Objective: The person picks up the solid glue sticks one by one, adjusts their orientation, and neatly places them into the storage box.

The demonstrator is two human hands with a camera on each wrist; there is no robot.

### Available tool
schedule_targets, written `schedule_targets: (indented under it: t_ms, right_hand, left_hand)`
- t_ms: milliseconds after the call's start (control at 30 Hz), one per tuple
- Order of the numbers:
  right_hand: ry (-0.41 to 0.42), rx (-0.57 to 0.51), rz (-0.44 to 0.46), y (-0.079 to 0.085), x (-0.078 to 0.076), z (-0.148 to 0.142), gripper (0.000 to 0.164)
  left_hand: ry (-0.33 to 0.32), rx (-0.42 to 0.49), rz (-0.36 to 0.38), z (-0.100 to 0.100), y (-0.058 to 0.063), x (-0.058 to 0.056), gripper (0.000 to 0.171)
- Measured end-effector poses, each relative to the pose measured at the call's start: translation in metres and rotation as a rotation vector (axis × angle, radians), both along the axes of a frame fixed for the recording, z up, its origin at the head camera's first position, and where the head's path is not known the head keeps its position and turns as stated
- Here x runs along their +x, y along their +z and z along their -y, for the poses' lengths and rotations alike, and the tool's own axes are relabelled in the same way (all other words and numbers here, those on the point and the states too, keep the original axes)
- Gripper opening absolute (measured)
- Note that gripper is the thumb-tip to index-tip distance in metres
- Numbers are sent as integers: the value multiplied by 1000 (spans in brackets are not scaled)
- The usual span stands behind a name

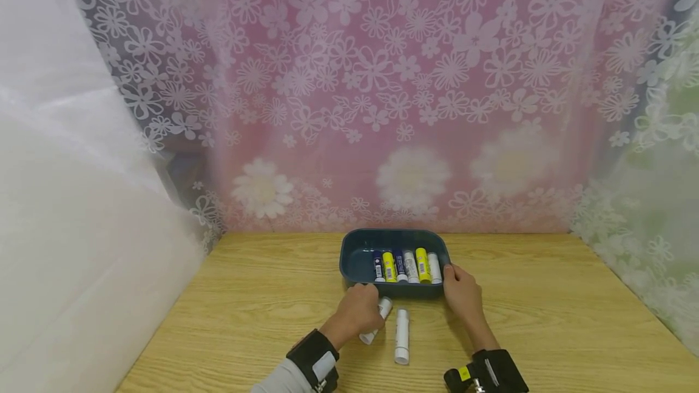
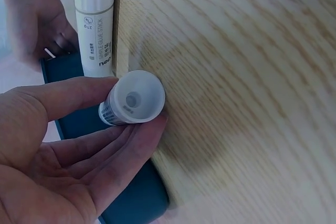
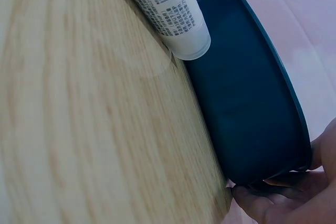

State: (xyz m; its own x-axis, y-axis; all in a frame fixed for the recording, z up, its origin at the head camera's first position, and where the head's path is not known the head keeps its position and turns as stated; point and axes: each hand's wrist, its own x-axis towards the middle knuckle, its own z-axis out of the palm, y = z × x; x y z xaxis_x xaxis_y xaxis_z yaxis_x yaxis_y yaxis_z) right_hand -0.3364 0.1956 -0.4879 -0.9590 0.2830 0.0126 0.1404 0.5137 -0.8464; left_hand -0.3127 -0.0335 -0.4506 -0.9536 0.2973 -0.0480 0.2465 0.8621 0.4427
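Observation:
My left hand (image 1: 355, 313) pinches a white glue stick (image 2: 139, 98) between thumb and fingers, just in front of a dark teal bin (image 1: 360, 292). The left wrist view shows the stick's round end facing the camera. My right hand (image 1: 465, 297) grips the bin's near right corner, thumb at the rim and fingers around the outside. Inside the bin, several glue sticks (image 1: 422, 264) lean side by side toward its right, in yellow, dark blue and white. A second white glue stick (image 1: 401, 337) lies on the table between my hands.
The wood-grain table (image 1: 546, 308) extends on both sides of the bin. Behind it hangs a pink flowered curtain (image 1: 349, 108). A white sheet (image 1: 82, 199) borders the left side, and a pale flowered sheet (image 1: 650, 217) the right.

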Motion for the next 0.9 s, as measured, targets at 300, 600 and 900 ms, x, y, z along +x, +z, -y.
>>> schedule_targets:
  t_ms: [300,600,900]
  right_hand:
    - [-1,2,-11,2,2,1,52]
    - [-2,1,-6,-1,1,1,53]
    - [-6,-1,-6,-1,0,0,54]
  left_hand:
    - [-19,-15,-3,1,3,0,26]
    - [-48,-59,8,1,14,2,26]
    - [-108,-105,2,3,31,-4,26]
